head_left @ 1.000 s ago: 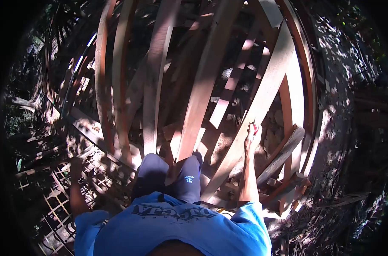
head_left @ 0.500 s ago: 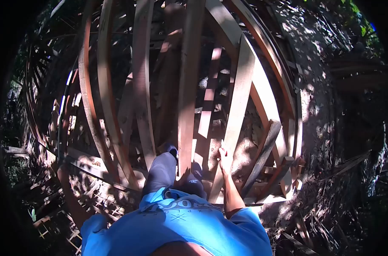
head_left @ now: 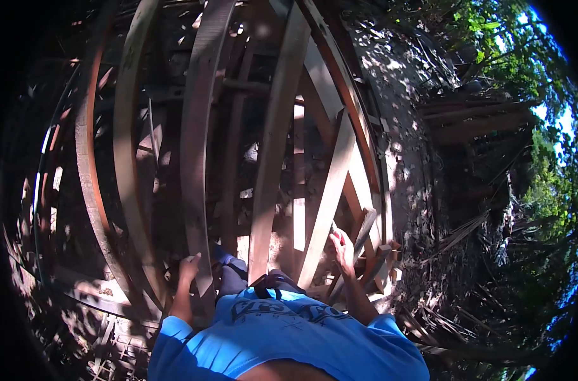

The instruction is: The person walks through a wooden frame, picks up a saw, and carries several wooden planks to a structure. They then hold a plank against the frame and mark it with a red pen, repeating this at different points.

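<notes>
Several long wooden beams run away from the person side by side. My left hand (head_left: 189, 268) is low at the left, beside the edge of a wide beam (head_left: 197, 127); its fingers look curled together, and whatever is between them is too small to tell. On the right, my right hand (head_left: 343, 247) is raised just right of a pale slanting beam (head_left: 327, 197). Its thumb and fingers are pinched at a small dark thing that I cannot make out.
Between the hands stands another long beam (head_left: 273, 146). Short wood pieces (head_left: 369, 222) cross near the right hand. A low cross board (head_left: 92, 298) lies at the lower left. Dry fronds (head_left: 460, 235) and dappled ground (head_left: 397, 82) are at the right.
The view has turned to the right, showing more greenery. My left hand has come in from the far left to a beam. My right hand has lifted off the pale beam, fingers now pinched.
</notes>
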The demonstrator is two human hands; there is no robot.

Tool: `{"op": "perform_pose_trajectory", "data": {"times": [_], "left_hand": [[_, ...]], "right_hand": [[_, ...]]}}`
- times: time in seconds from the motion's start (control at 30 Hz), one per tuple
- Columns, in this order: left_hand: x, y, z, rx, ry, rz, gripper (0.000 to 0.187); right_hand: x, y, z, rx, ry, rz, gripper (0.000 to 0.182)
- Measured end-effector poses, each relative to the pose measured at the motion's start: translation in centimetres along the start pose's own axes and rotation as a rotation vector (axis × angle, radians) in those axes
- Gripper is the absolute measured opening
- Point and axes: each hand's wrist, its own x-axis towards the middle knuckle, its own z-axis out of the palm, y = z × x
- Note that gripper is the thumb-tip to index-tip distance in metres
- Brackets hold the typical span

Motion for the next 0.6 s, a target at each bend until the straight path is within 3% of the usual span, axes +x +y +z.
{"op": "perform_pose_trajectory", "data": {"times": [0.07,0.13,0.2,0.27,0.33,0.4,0.5,0.6], "left_hand": [[4.4,0.1,2.5,0.115,-0.015,0.188,0.053],[3.9,12.0,0.2,-0.028,-0.153,-0.029,0.054],[4.8,20.6,-1.4,0.078,-0.27,0.009,0.058],[8.6,23.7,0.8,0.101,-0.174,0.323,0.062],[9.3,30.3,1.4,0.159,-0.171,0.442,0.065],[12.1,35.6,4.8,0.182,-0.294,0.55,0.066],[7.6,44.3,4.1,0.228,-0.37,0.569,0.069],[12.3,45.0,13.6,0.189,-0.397,0.763,0.074]], "right_hand": [[-0.9,0.0,0.1,0.074,0.019,0.001,0.033],[-2.3,-0.1,0.7,0.03,0.097,0.065,0.032],[-3.2,1.0,2.0,0.09,0.135,-0.071,0.032],[-3.6,1.0,2.7,-0.002,0.181,0.089,0.033],[-3.6,1.1,3.1,0.05,0.181,0.169,0.033],[-2.0,0.3,2.9,0.062,0.201,0.183,0.034],[0.8,-1.6,1.6,0.057,0.184,0.152,0.036],[4.9,-6.0,0.2,-0.067,0.21,0.127,0.034]]}}
